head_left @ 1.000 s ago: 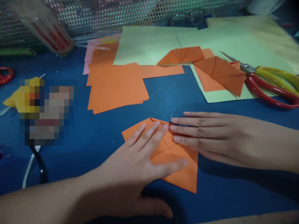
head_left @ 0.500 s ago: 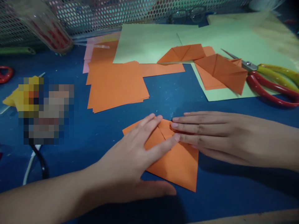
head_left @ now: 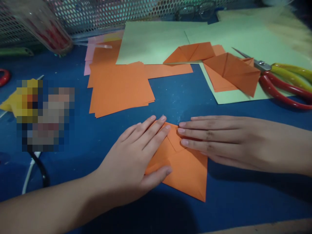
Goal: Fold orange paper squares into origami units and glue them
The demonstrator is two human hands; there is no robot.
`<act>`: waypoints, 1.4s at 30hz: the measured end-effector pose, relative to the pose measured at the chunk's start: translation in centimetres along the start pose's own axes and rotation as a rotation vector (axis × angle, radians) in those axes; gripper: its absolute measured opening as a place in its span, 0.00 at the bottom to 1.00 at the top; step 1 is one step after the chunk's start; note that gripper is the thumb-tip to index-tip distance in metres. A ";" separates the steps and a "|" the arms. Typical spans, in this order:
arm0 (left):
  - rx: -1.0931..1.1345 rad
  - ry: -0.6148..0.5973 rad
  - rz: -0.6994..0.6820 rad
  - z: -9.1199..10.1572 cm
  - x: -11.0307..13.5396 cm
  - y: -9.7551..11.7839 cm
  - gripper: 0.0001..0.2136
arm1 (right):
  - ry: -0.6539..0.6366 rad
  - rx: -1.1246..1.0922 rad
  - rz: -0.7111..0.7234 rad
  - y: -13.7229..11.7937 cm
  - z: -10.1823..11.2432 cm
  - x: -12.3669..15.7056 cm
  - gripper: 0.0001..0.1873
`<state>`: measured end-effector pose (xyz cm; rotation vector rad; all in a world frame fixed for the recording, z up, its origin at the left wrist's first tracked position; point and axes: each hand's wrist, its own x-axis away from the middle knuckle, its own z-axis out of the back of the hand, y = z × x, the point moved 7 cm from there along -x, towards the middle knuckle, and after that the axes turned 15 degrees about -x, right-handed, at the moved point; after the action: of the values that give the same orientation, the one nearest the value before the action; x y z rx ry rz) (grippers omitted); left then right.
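A folded orange paper [head_left: 187,172] lies on the blue tabletop, with flaps creased toward its middle. My left hand [head_left: 138,156] rests flat over its left part, fingers stretched out and the thumb apart, pointing right across the paper. From the right, my right hand [head_left: 226,143] lies flat with straight fingers, their tips on the paper's upper right edge. Both hands press on the paper without gripping it. The paper's left corner is hidden under my left hand.
Orange sheets [head_left: 119,87] lie stacked beyond my hands. Folded orange pieces [head_left: 231,70] rest on pale green paper [head_left: 156,42], beside red-and-yellow-handled scissors [head_left: 285,74]. A clear jar [head_left: 53,35] stands at the back left before a perforated metal panel [head_left: 97,14]. Cables [head_left: 39,165] run at left.
My left hand has shifted slightly left; its index finger has drawn back from the right fingertips and its thumb has moved up onto the paper. My right hand stays nearly still.
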<state>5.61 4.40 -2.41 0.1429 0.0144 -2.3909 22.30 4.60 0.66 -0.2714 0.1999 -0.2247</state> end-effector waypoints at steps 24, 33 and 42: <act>-0.168 0.036 0.134 0.9 0.0 0.0 0.29 | 0.152 -0.134 -0.060 0.6 -1.1 1.4 0.25; -0.162 0.047 0.067 0.6 0.0 0.2 0.28 | 0.146 -0.177 -0.082 0.8 -1.2 1.5 0.27; -0.135 0.062 0.060 0.9 0.0 0.4 0.24 | 0.106 -0.283 -0.136 1.6 0.1 1.1 0.19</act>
<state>5.77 4.03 -1.47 0.1510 0.1974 -2.3165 23.63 5.82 0.12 -0.5559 0.3190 -0.3460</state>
